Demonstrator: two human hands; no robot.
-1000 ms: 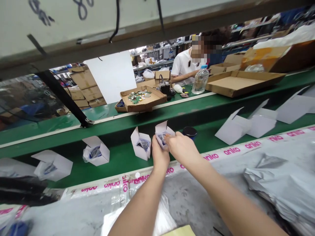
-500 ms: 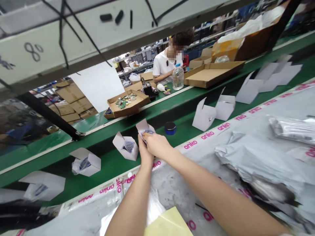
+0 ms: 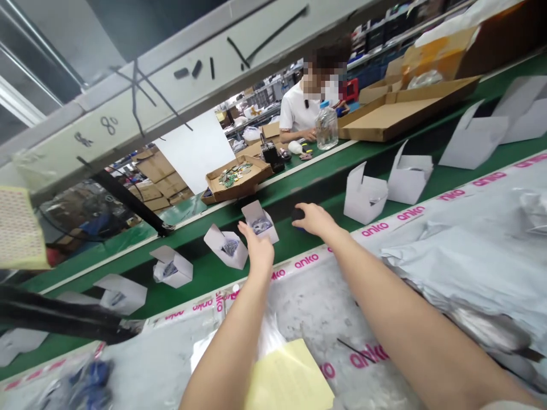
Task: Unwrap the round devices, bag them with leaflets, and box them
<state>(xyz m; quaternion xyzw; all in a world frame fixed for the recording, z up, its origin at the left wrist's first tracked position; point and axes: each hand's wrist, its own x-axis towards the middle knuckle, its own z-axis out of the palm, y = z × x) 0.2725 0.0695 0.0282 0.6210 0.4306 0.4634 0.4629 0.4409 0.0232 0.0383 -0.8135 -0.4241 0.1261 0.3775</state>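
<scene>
Looking down at a green tabletop (image 3: 200, 279) lined with little white cartons. Got the left hand (image 3: 258, 250) open, fingers spread, right at the lower edge of the open white box (image 3: 256, 213) just left of frame centre; can't tell if actually touching. Can make out a small clear bag of something dark and bluish tucked inside that box. Got the right hand (image 3: 315, 219) curled over a dark round tin (image 3: 297, 214) just right of the box. Only a sliver of tin showing, so can't tell whether gripped or merely covered.

Counting three more bagged cartons trailing off to the lower left: second box (image 3: 226, 247), third box (image 3: 173, 266), fourth box (image 3: 120, 293). Can't see into the folded cartons (image 3: 365, 196) further right.

Spotting a cardboard tray (image 3: 256, 173) of green circuit boards above centre. Also a clear bottle (image 3: 327, 126) beside a big flat carton (image 3: 397, 114) at upper right. Seeing grey mailer bags (image 3: 461, 245) with pink print across the lower right.
</scene>
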